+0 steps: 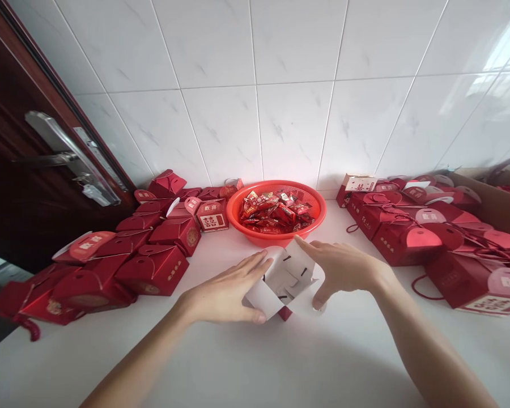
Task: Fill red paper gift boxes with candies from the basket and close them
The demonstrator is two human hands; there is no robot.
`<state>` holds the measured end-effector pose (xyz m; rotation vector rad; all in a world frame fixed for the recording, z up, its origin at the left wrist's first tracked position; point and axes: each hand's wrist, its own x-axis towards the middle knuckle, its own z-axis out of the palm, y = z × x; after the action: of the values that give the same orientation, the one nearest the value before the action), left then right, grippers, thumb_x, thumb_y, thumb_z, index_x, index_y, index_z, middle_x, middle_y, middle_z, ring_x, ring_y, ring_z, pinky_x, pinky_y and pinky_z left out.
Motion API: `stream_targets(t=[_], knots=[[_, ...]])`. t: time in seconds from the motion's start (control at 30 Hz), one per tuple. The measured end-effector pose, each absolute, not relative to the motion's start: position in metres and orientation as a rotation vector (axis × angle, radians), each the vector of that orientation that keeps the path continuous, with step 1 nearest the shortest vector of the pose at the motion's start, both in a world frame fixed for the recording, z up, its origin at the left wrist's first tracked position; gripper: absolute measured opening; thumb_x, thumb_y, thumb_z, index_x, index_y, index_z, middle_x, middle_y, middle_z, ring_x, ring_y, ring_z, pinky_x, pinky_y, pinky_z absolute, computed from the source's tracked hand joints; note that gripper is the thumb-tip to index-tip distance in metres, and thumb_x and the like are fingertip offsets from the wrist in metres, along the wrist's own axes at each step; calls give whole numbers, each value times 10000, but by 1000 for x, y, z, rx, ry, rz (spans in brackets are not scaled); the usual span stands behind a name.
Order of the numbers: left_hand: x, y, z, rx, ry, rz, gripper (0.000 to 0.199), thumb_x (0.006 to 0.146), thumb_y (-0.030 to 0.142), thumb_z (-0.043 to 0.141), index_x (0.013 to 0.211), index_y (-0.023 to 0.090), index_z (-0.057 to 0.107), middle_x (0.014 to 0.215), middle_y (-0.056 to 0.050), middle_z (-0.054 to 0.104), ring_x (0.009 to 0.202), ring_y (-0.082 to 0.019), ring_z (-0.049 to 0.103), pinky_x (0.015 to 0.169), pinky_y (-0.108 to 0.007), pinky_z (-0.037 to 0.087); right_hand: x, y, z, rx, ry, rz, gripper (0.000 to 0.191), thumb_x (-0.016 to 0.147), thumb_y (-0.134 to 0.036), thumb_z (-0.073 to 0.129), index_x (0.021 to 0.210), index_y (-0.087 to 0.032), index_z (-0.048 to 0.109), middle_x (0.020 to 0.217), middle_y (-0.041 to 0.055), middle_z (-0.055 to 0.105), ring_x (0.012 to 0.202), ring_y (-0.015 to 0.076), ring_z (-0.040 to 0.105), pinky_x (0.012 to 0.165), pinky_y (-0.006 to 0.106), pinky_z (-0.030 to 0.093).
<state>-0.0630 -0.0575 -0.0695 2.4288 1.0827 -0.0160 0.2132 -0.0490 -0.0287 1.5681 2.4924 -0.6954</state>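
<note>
An opened small box (pixel 286 279) stands on the white table in front of me, its white inside and flaps facing up and a bit of red outside showing below. My left hand (pixel 227 290) touches its left flaps, thumb and fingers apart. On the other side, my right hand (pixel 346 266) rests against the right flaps with its fingers spread. Neither hand is closed round the box. Just behind it sits a red plastic basket (pixel 255 236) holding many red-wrapped sweets (pixel 276 214).
Several closed red boxes (pixel 153 269) stand on the left of the white table (pixel 238 362). More red boxes (pixel 408 241) with cord handles fill the right side, by a cardboard carton (pixel 493 204). A tiled wall (pixel 297 124) rises behind; a dark door (pixel 21 147) is at left.
</note>
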Motion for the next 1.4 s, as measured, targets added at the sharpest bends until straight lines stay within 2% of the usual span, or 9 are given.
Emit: stream_targets(t=[0.27,0.43,0.53,0.63,0.73,0.9,1.03,1.23,1.4], knots=[[-53,-55,-68,2344,1142,86,1109,778,375,790,1623,403,72,1721,-28,83,1556,-348,193,1192,-483,369,220,-41,-30,1611,2421,-737,1035,558,-601,853,1432,-201,471,1235,159,664,1181,411,587,866,414,483],[-45,-53,-71,2355,1275,236,1007,756,335,799,1589,435,244,1684,-20,231,1494,-364,334,1151,-470,411,222,-33,-32,1667,2484,-664,988,592,-614,832,1419,-211,471,1217,153,680,1158,422,601,867,439,485],[-43,-53,-71,2386,1307,291,1004,726,350,820,1576,423,292,1635,-39,322,1459,-369,376,1143,-489,415,223,-36,-30,1663,2558,-591,1001,639,-597,808,1479,-205,428,1301,169,661,1209,434,586,897,462,480],[-45,-54,-67,2368,1315,219,1061,691,394,846,1586,417,276,1669,-45,258,1495,-391,314,1157,-513,396,226,-40,-27,1659,2591,-601,1068,686,-588,780,1574,-212,323,1496,174,536,1355,431,493,1014,493,439],[-50,-56,-56,2339,1269,144,1054,691,464,847,1588,377,301,1696,-54,206,1514,-394,286,1169,-493,389,229,-42,-23,1670,2612,-606,994,764,-586,724,1595,-239,304,1593,140,431,1425,406,430,1080,502,401],[-56,-54,-41,2339,1231,153,981,721,589,804,1565,327,379,1696,-94,210,1497,-397,331,1153,-477,407,232,-42,-20,1699,2641,-586,804,819,-583,686,1519,-263,453,1402,141,629,1269,403,581,947,467,489],[-58,-53,-38,2355,1208,200,932,725,665,768,1533,333,441,1681,-105,259,1480,-401,364,1145,-494,416,232,-43,-19,1696,2684,-619,725,819,-590,687,1461,-296,521,1326,114,677,1200,385,622,915,452,497],[-48,-55,-41,2330,1221,421,554,942,610,539,1390,294,623,1585,-74,456,1429,-333,465,1108,-416,470,232,-45,-17,1609,2783,-704,659,858,-531,667,1471,-355,500,1402,65,637,1221,347,610,980,455,473],[-39,-51,-46,2233,1232,546,433,934,518,572,1255,263,709,1438,-67,616,1210,-278,659,981,-349,565,231,-49,-15,1560,2754,-802,693,843,-592,652,1474,-341,511,1454,66,598,1296,367,559,991,463,479]])
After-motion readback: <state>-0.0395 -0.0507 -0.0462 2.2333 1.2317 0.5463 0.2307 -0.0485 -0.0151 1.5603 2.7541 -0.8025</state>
